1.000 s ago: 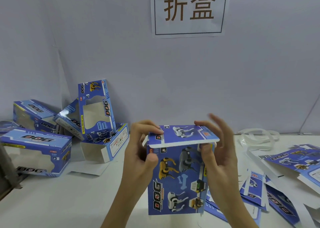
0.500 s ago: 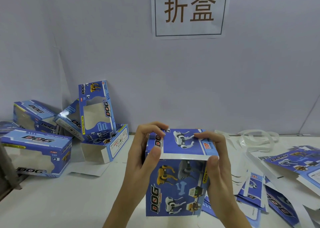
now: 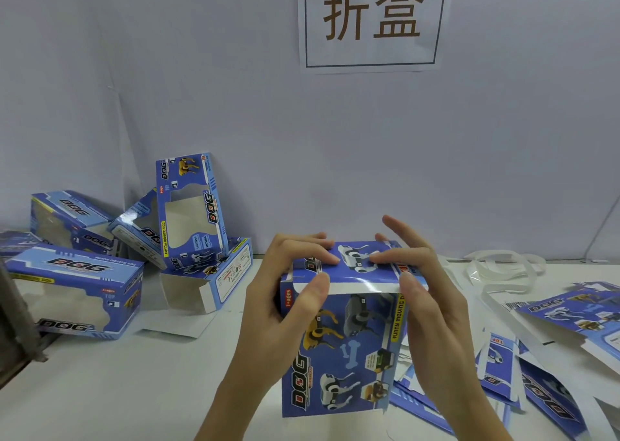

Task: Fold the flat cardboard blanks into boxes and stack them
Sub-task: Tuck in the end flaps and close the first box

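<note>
On the table (image 3: 134,390), left hand (image 3: 278,309) and right hand (image 3: 429,306) grip an upright box (image 3: 342,346), fingers curled round its top flap.

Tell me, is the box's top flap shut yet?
Not quite: the flap is folded over the box, but its white edge still shows, untucked.
</note>
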The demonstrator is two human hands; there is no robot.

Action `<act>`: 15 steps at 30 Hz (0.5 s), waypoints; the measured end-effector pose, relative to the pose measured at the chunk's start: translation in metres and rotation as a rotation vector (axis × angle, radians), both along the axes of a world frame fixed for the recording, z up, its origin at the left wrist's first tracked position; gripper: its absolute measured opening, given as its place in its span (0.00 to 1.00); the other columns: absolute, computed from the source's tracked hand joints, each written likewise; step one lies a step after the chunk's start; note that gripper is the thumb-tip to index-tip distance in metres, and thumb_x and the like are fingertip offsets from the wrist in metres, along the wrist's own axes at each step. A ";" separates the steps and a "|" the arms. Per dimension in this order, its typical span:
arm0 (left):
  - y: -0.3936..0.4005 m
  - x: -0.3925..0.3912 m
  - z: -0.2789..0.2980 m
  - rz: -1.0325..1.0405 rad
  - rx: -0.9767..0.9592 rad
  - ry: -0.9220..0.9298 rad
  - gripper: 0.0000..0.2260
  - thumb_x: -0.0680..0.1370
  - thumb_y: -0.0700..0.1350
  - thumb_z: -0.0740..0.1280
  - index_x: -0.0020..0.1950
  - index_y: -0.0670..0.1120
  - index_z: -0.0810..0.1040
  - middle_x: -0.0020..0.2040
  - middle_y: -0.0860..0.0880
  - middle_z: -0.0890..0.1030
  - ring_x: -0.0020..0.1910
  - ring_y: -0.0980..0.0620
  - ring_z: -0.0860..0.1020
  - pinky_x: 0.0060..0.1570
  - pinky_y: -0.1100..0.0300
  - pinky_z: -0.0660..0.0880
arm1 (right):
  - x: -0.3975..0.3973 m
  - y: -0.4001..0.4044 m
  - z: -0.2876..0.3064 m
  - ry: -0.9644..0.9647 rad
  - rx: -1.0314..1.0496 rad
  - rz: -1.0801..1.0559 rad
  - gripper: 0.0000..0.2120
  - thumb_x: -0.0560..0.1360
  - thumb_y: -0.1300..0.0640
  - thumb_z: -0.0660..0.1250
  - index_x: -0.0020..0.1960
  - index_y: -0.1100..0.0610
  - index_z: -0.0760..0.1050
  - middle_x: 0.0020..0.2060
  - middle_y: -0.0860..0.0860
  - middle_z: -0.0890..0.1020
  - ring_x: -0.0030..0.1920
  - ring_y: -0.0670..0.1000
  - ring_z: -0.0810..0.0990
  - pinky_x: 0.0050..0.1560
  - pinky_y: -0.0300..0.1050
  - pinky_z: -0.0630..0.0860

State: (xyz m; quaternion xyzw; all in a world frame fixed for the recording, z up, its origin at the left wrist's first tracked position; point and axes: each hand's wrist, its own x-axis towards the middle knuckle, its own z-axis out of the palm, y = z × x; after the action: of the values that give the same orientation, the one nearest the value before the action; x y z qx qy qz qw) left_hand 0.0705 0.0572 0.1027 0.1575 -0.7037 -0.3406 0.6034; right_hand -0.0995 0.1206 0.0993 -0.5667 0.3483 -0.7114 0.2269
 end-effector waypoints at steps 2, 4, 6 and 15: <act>0.000 0.002 0.002 -0.026 0.012 -0.004 0.09 0.81 0.55 0.65 0.57 0.53 0.80 0.62 0.49 0.81 0.70 0.40 0.77 0.51 0.39 0.82 | 0.002 0.003 0.005 -0.008 0.002 0.011 0.20 0.77 0.34 0.68 0.57 0.47 0.82 0.72 0.46 0.77 0.73 0.53 0.76 0.42 0.46 0.85; 0.001 0.004 0.004 -0.052 0.009 0.001 0.12 0.82 0.60 0.65 0.59 0.55 0.80 0.64 0.49 0.80 0.69 0.39 0.77 0.48 0.45 0.84 | 0.002 0.004 0.007 0.008 0.010 -0.012 0.24 0.75 0.31 0.69 0.58 0.50 0.82 0.68 0.47 0.80 0.71 0.52 0.77 0.41 0.44 0.84; 0.000 0.005 0.004 -0.064 0.015 0.013 0.15 0.82 0.63 0.65 0.60 0.55 0.80 0.65 0.48 0.80 0.69 0.39 0.77 0.47 0.50 0.85 | 0.000 0.004 0.007 0.028 0.013 -0.029 0.18 0.78 0.39 0.70 0.58 0.52 0.82 0.65 0.46 0.81 0.70 0.51 0.77 0.42 0.42 0.84; -0.003 0.000 0.003 -0.012 0.022 0.054 0.13 0.77 0.62 0.72 0.55 0.55 0.80 0.62 0.50 0.83 0.69 0.43 0.78 0.56 0.36 0.81 | -0.003 0.001 0.004 0.174 0.029 -0.063 0.13 0.77 0.43 0.66 0.59 0.42 0.81 0.66 0.46 0.78 0.72 0.55 0.75 0.51 0.63 0.85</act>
State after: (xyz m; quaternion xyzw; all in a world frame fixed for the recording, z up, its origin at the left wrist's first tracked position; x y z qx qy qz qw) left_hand 0.0710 0.0537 0.1056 0.1507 -0.6842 -0.3560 0.6184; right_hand -0.1029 0.1216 0.1033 -0.6117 0.3946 -0.6612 0.1815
